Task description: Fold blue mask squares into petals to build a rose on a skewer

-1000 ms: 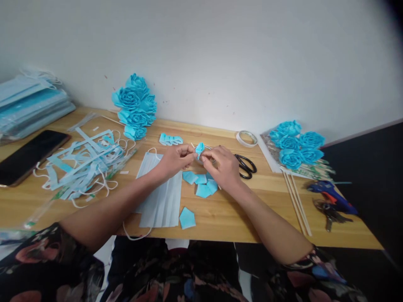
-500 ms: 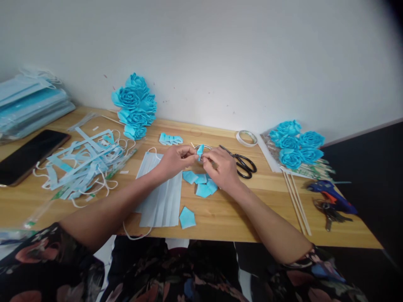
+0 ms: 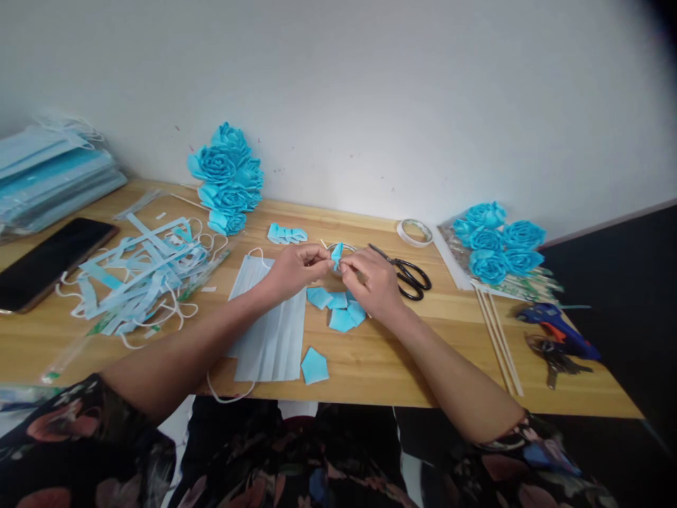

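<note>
Between my fingertips is a small blue petal piece [image 3: 337,252], folded and standing upright. My left hand [image 3: 299,271] pinches it from the left, and my right hand [image 3: 373,279] pinches its other side. Just below lie several loose blue cut pieces [image 3: 341,319] of petal shape, partly overlapping. One pentagon-shaped blue piece [image 3: 315,366] rests nearer the table's front edge. A pleated face mask [image 3: 272,331] lies flat under my left wrist. Beyond my right hand are black-handled scissors [image 3: 413,276], and a ring-shaped thing behind my fingers is mostly hidden.
Blue fabric roses [image 3: 227,176] stand at back left, more roses [image 3: 486,243] at right. Cut mask strips [image 3: 142,268], a phone [image 3: 50,261] and a mask stack [image 3: 53,176] fill the left. Tape [image 3: 414,233], sticks [image 3: 498,342], a glue gun [image 3: 565,335] and keys [image 3: 555,365] lie rightward.
Both hands stay in nearly the same place, still pinching the blue petal piece. Nothing on the table has visibly moved.
</note>
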Tool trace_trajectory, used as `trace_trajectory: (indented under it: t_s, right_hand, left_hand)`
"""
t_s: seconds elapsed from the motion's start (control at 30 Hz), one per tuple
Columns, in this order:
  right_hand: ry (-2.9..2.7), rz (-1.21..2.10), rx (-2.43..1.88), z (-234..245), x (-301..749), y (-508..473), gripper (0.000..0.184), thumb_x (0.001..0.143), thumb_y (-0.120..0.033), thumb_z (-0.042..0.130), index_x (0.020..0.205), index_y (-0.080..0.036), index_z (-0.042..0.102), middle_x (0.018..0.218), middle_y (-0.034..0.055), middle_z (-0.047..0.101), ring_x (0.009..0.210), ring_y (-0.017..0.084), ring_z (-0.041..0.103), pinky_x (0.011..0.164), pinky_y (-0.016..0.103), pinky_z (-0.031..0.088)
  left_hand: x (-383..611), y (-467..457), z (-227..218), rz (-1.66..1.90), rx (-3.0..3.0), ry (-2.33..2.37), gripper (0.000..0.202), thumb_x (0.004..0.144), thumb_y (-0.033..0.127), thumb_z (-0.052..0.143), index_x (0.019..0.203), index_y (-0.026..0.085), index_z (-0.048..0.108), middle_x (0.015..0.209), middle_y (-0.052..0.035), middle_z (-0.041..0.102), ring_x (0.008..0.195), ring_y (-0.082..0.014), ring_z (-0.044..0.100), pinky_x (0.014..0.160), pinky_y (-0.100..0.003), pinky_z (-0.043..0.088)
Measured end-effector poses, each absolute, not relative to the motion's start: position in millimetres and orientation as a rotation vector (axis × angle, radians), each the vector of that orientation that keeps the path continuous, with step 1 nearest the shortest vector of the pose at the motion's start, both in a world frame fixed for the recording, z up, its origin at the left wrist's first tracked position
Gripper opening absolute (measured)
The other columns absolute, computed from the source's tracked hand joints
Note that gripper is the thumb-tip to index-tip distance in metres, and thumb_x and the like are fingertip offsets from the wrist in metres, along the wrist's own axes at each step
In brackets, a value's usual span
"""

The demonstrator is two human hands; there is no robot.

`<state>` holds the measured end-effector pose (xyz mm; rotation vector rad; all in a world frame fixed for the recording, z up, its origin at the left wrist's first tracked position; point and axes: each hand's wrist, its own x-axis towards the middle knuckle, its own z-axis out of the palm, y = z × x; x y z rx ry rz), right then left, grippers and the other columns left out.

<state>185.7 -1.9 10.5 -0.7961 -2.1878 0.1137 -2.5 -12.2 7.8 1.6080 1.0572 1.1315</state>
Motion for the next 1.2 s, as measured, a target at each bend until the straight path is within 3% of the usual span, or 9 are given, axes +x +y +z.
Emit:
trace_trajectory:
  t_s: [0.2,0.37,0.47,0.57,0.67,0.8,0.93,1.1,1.2]
  right_hand:
    - [-2.173,0.181,-0.803,12,187,-2,0.02,0.092,-0.019,0.05,0.079,-0.02,0.067,0.074,0.0047,0.068,0.071,0.019,0.059,0.07,0.034,0.045]
    - [-2.072,0.475,-0.86,14,189,-4,0.023,0.095,-0.028,0.047,0.086,-0.022,0.067,0.085,0.0042,0.071,0.082,0.019,0.064,0.081,0.036,0.049]
    - [-1.828,0.73,-0.971,11,188,-2,0.016,0.093,-0.035,0.054,0.096,-0.022,0.062,0.092,0.0042,0.069,0.086,0.019,0.065,0.08,0.035,0.051]
    - [-1.689,0.976,-0.94,6,188,3,0.038,0.086,-0.038,0.063,0.12,-0.024,0.054,0.105,0.0058,0.067,0.095,0.019,0.065,0.078,0.034,0.053]
    - [-1.69,1.106,-0.901,2,187,6,0.05,0.083,-0.036,0.066,0.13,-0.025,0.05,0.098,0.003,0.065,0.087,0.017,0.063,0.075,0.033,0.052]
    - [-1.696,1.104,-0.905,1,186,4,0.04,0.084,-0.033,0.064,0.123,-0.024,0.057,0.08,-0.003,0.058,0.07,0.013,0.056,0.065,0.028,0.047]
    - [-1.719,1.022,-0.934,4,185,1,0.04,0.083,-0.029,0.064,0.122,-0.023,0.058,0.078,-0.0035,0.057,0.07,0.012,0.055,0.064,0.027,0.045]
    - [-1.819,0.864,-0.973,8,184,-3,0.038,0.082,-0.023,0.063,0.12,-0.024,0.061,0.08,-0.0023,0.059,0.074,0.014,0.058,0.066,0.028,0.045]
    - [-1.83,0.826,-0.969,8,184,-5,0.038,0.082,-0.022,0.063,0.12,-0.024,0.061,0.08,-0.0021,0.06,0.074,0.014,0.058,0.065,0.028,0.045]
  left_hand:
    - [-2,-13,11,1.106,1.527,1.024,0.021,0.078,0.034,0.063,0.068,0.015,0.058,0.055,0.0046,0.05,0.049,-0.0063,0.043,0.047,-0.019,0.033]
    - [-2,-16,17,1.088,1.364,1.011,0.024,0.077,0.036,0.064,0.068,0.016,0.055,0.054,0.005,0.051,0.048,-0.0062,0.045,0.05,-0.019,0.038]
    - [-2,-16,18,1.075,1.326,0.991,0.025,0.077,0.037,0.065,0.068,0.017,0.054,0.054,0.0044,0.052,0.049,-0.0062,0.046,0.051,-0.02,0.04]
    - [-2,-16,15,1.055,1.322,0.958,0.025,0.077,0.037,0.065,0.069,0.017,0.053,0.054,0.0042,0.052,0.048,-0.0062,0.046,0.05,-0.02,0.039]
    - [-2,-15,14,1.035,1.34,0.966,0.023,0.076,0.036,0.065,0.07,0.017,0.053,0.054,0.0043,0.052,0.048,-0.0063,0.046,0.049,-0.019,0.038]
    - [-3,-16,18,1.014,1.373,0.995,0.025,0.079,0.037,0.06,0.066,0.016,0.053,0.055,0.0029,0.054,0.049,-0.0067,0.048,0.05,-0.02,0.039]
    - [-1,-17,20,0.997,1.364,1.021,0.029,0.082,0.04,0.058,0.066,0.016,0.053,0.058,0.002,0.055,0.051,-0.0068,0.05,0.05,-0.019,0.04]
    - [1,-15,13,1.016,1.378,1.01,0.029,0.072,0.038,0.07,0.066,0.017,0.051,0.053,0.0055,0.049,0.048,-0.0059,0.047,0.048,-0.018,0.038]
    - [1,-14,13,1.024,1.364,0.987,0.025,0.073,0.035,0.069,0.068,0.017,0.052,0.054,0.0054,0.05,0.048,-0.0057,0.046,0.048,-0.018,0.038]
